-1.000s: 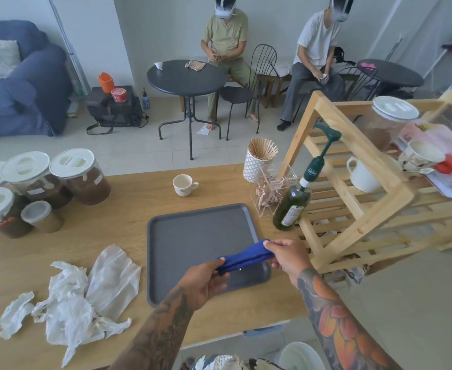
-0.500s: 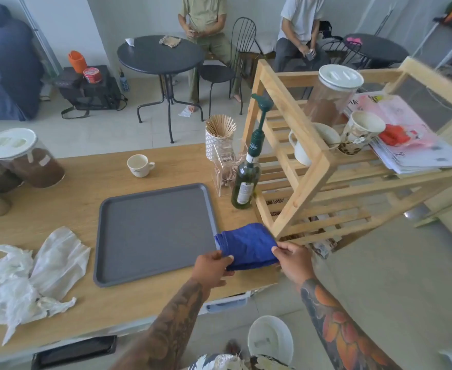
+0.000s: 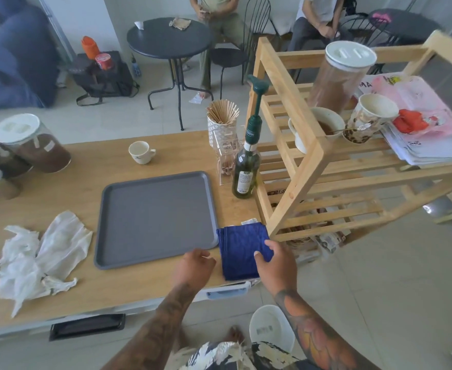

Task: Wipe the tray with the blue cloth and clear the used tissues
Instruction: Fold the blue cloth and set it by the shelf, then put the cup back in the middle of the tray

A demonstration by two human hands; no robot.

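Note:
The grey tray (image 3: 155, 217) lies bare in the middle of the wooden table (image 3: 91, 180). The folded blue cloth (image 3: 239, 245) lies flat on the table just off the tray's right edge, near the table's front corner. My right hand (image 3: 274, 263) rests on the cloth's right side, with thumb and fingers closed over its edge. Just left of the cloth, by the tray's near right corner, my left hand (image 3: 195, 265) holds nothing, its fingers loosely curled. Crumpled white used tissues (image 3: 40, 257) lie in a heap on the table left of the tray.
A green pump bottle (image 3: 246, 172), a clear box and a holder of wooden sticks (image 3: 222, 121) stand right of the tray's far corner. Beside them is a wooden rack (image 3: 307, 166). A white cup (image 3: 141, 152) and lidded jars (image 3: 32, 142) stand behind. A white bin (image 3: 270, 327) sits on the floor.
The cloth went from hanging between both hands over the tray to lying folded on the table to its right. My left hand has come off it. The view shifted right.

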